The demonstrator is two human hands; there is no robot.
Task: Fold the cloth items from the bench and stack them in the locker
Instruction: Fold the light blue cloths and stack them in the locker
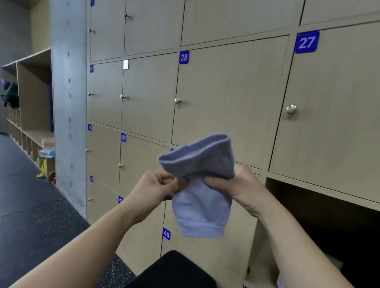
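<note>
Lavender cloth (200,189) pinched between both hands (159,186) before lockers (228,97).

We record closed door 27 (345,98) and closed door 28 (228,90), each with a round metal knob (291,109). A grey concrete pillar (69,90) stands left of the doors. Beyond it, open wooden cubbies (34,101) hold a dark green item (11,95). A yellow strap (42,169) lies on the dark floor (11,210).
</note>
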